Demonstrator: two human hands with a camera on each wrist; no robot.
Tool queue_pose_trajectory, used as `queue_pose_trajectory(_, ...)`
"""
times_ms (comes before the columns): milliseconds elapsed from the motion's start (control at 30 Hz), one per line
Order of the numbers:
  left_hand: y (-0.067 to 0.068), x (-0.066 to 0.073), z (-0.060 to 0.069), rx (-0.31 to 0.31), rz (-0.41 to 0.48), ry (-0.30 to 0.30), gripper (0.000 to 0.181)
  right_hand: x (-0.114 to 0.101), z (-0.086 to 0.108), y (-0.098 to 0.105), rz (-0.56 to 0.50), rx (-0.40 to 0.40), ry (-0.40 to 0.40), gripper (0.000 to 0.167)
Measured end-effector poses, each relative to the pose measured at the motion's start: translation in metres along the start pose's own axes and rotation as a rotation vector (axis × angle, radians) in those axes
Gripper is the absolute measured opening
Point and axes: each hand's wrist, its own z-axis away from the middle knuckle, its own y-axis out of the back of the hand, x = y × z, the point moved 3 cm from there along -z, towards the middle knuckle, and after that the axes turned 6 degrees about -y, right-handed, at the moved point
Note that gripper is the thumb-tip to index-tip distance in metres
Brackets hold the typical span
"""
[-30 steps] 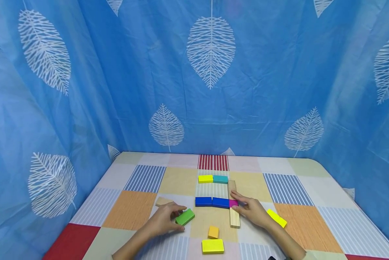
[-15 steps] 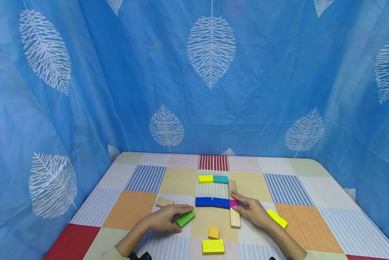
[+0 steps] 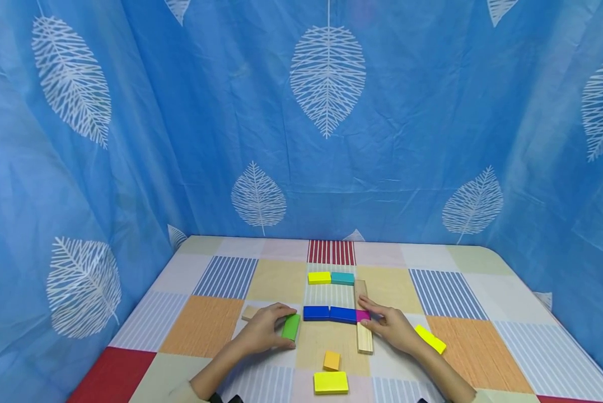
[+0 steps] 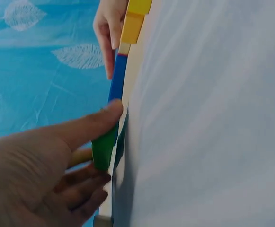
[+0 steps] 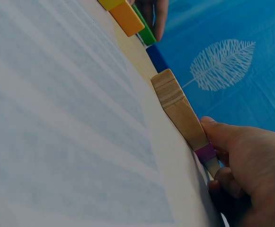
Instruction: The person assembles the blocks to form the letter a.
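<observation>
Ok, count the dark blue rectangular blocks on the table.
2: one dark blue rectangular block nearer the left hand, another beside the small magenta block. Any under the hands would be hidden.

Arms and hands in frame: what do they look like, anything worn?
Left hand and right hand: bare, no gloves. Pale sleeves on both arms, at the bottom edge; small black pieces near them, too cropped to identify.

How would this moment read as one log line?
left hand: pinches green block | right hand: at magenta block | blue blocks: end to end, between hands
</observation>
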Motion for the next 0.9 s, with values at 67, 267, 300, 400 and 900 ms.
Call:
queue_pose_trajectory(67,-0.002,0.001,-0.001,0.024,-0.026,0.02,0.07,0.0,0.0,0.0,-0.001,-0.002,-0.002,0.044)
queue_pose_trajectory(267,-0.007,0.003,-0.005,0.033,-0.058,0.035,0.07,0.0,0.001,-0.001,0.005,0.01,-0.004,0.044)
queue_pose_trajectory(300,-0.007,0.003,-0.005,0.031,-0.058,0.033,0.071,0.0,0.001,-0.001,0.005,0.011,-0.004,0.044)
queue_pose_trajectory(400,-0.007,0.004,-0.006,0.025,-0.065,0.022,0.071,0.001,0.001,-0.001,0.005,0.014,-0.006,0.043)
queue_pose_trajectory(900,-0.007,0.005,-0.005,-0.013,-0.129,0.008,0.069,0.017,-0.002,-0.006,0.018,0.033,-0.002,0.044)
